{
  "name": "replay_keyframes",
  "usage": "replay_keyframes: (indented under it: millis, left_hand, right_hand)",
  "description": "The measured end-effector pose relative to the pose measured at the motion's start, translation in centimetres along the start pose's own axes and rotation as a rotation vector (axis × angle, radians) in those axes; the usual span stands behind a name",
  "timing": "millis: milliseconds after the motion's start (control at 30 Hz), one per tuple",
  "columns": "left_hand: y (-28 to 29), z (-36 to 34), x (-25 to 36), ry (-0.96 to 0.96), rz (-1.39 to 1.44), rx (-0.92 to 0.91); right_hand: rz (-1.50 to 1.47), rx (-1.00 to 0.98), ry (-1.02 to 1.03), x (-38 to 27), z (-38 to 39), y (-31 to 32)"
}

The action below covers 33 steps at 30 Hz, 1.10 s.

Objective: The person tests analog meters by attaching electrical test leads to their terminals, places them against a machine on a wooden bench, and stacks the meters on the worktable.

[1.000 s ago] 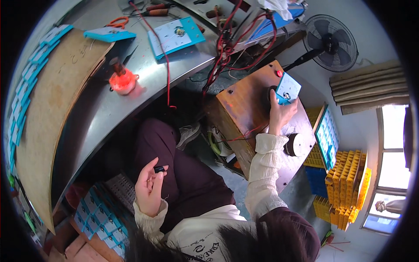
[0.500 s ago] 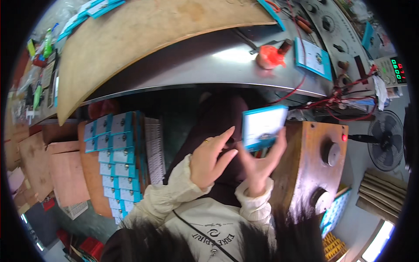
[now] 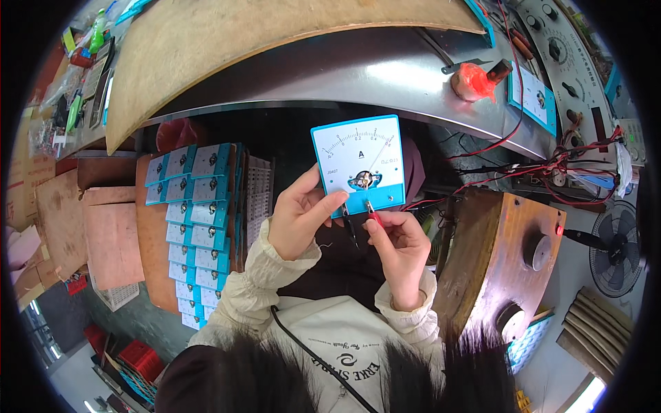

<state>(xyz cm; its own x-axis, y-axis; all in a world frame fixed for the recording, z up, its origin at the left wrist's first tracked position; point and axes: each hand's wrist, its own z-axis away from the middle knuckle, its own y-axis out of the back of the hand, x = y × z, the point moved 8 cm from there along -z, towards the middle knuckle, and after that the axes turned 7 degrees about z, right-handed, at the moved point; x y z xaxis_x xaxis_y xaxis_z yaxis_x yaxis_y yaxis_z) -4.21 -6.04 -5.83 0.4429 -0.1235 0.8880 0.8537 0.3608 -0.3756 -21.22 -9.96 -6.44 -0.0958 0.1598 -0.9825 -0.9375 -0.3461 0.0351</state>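
Note:
A square ammeter with a white dial and blue frame is held upright above my lap. My left hand grips its lower left side, thumb on the front, fingers mostly behind. At the lower edge, my right hand pinches a red test-lead clip between thumb and fingers, its metal tip touching the meter's front. A black test-lead clip hangs at that edge near my left thumb. The meter's needle leans to the upper right.
Several similar meters stand stacked on a board at left. The metal bench carries a curved wooden board, a red pot and another meter. Red and black leads tangle at right, above a wooden box with knobs.
The ammeter has moved left and now faces me, passing from my right hand to my left. My right hand has taken the red clip to its lower edge.

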Motion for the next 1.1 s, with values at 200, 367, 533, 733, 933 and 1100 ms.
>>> replay_keyframes:
  millis: [200,367,533,733,933,1100]
  left_hand:
    - [-1.3,-0.4,-0.4,0.035,-0.012,-0.038]
    - [-2.1,-0.6,-0.5,0.023,-0.021,-0.043]
    - [-2.6,-0.8,-1.0,0.04,0.0,-0.039]
    - [-3.0,-1.2,-1.2,0.065,-0.002,-0.063]
    - [-3.8,-0.8,-1.0,0.084,0.005,-0.14]
    - [-1.1,1.0,-0.1,-0.018,0.122,0.095]
  right_hand:
    - [0.03,0.054,0.049,-0.4,0.2,1.5]
    - [0.04,0.075,0.096,-0.8,0.3,2.1]
    - [0.094,0.091,0.115,-1.1,0.2,2.9]
    - [0.2,0.133,0.146,-1.4,0.3,3.3]
    - [0.534,0.18,0.304,-4.2,1.8,5.1]
    - [0.241,0.281,-0.02,-3.1,4.2,6.0]
